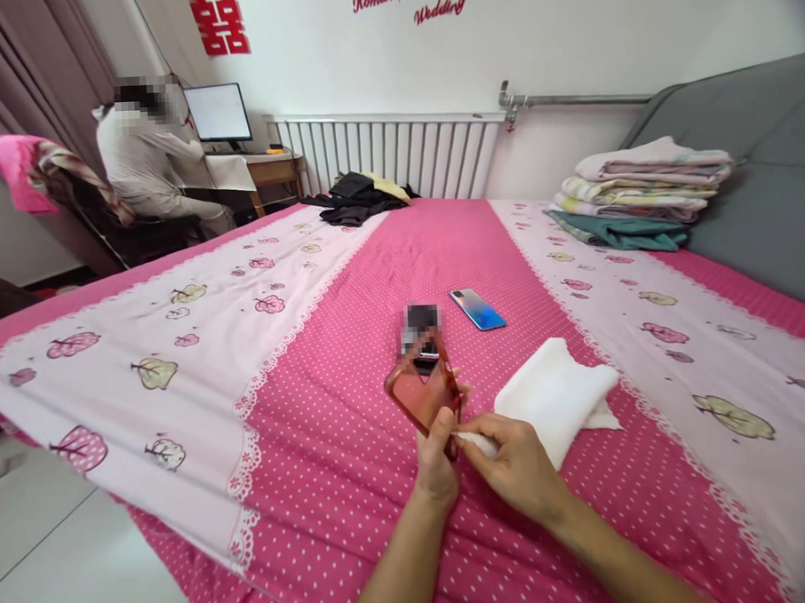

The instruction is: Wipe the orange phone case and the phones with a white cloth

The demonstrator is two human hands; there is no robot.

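My left hand (pixel 438 460) grips the lower edge of a translucent red phone case (pixel 422 394), holding it upright above the pink dotted bedspread (pixel 357 481). My right hand (pixel 513 461) is closed in a pinch on a small white wipe (pixel 473 441) pressed against the case's bottom corner. A folded white cloth (pixel 554 397) lies just right of my hands. A blue phone (pixel 477 309) lies flat on the bed behind the case.
A stack of folded bedding (pixel 641 193) sits at the far right by the grey headboard (pixel 771 179). Dark clothes (pixel 358 199) lie near the radiator (pixel 396 155). A person (pixel 147 166) sits at a desk with a monitor (pixel 218 112), far left.
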